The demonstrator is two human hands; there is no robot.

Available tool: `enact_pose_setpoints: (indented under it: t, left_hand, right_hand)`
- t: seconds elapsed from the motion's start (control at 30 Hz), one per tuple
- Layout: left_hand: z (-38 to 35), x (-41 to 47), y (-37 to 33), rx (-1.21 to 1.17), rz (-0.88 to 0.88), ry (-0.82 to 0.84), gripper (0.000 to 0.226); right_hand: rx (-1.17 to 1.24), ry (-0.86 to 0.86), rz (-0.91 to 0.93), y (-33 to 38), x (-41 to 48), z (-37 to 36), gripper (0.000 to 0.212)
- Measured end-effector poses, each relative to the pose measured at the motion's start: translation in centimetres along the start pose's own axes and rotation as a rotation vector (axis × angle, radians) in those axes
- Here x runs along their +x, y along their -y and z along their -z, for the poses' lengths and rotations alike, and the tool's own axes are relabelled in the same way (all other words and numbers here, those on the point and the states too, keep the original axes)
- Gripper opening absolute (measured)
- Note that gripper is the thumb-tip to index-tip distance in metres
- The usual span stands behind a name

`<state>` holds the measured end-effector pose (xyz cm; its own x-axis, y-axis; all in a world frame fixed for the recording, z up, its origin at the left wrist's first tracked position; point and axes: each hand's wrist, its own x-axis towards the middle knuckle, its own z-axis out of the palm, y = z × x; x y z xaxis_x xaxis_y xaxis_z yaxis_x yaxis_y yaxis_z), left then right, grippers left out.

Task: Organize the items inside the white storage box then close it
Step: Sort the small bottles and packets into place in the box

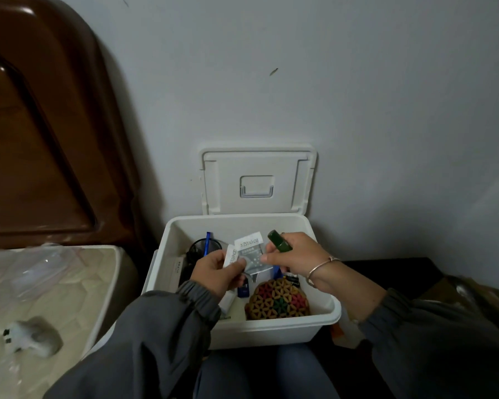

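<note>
The white storage box (167, 254) stands open against the wall, its lid (257, 168) leaning upright behind it. Above the box, the left hand (213, 273) pinches two Taikoo sachets (249, 250) between thumb and curled fingers. The right hand (297, 254) has its fingers wrapped round a dark green tube (278, 240) (what it is, I cannot tell), with its thumb touching the sachets. Inside lie a woven bead coaster (277, 302) and a black mesh cup (199, 247).

The left hand (213, 275) hides part of a packet (251, 250), its print illegible.
</note>
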<state>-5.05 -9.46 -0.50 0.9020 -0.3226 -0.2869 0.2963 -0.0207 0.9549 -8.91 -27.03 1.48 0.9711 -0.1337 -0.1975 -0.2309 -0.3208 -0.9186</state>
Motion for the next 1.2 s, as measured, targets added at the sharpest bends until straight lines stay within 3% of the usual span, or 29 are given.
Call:
enact_pose_setpoints:
  t: [0.13, 0.33, 0.43, 0.53, 0.73, 0.9, 1.0, 1.2]
  left_hand:
    - [0.2, 0.2, 0.0, -0.026, 0.057, 0.069, 0.01]
    - [0.5, -0.1, 0.1, -0.027, 0.208, 0.177, 0.017]
    - [-0.1, -0.2, 0.3, -0.065, 0.25, 0.18, 0.022]
    - [-0.4, 0.1, 0.6, -0.049, 0.257, 0.182, 0.027]
    - [-0.4, 1.0, 1.4, 0.009, 0.155, 0.06, 0.01]
    - [-0.8, 2.2, 1.6, -0.038, 0.129, -0.019, 0.012]
    - [-1.5, 2.9, 2.1, -0.072, 0.169, -0.045, 0.008]
    - [-1.9, 5.4, 3.9, 0.216, 0.32, 0.085, 0.006]
  right_hand:
    - [-0.014, -0.039, 0.03, 0.3, 0.3, 0.4, 0.005]
    - [-0.317, 0.234, 0.051, 1.7, 0.5, 2.1, 0.012]
    - [-0.38, 0.245, 0.049, 1.7, 1.0, 1.6, 0.007]
    - [-0.376, 0.218, 0.049, 1.5, 1.4, 1.2, 0.006]
    - [-0.256, 0.066, 0.042, 0.0, 1.8, 0.4, 0.009]
    - [-0.087, 0.151, -0.153, -2.1, 2.0, -0.3, 0.019]
    - [0.009, 0.101, -0.202, -3.4, 2.8, -0.5, 0.019]
    - [-0.152, 0.164, -0.16, -5.7, 4.7, 1.1, 0.02]
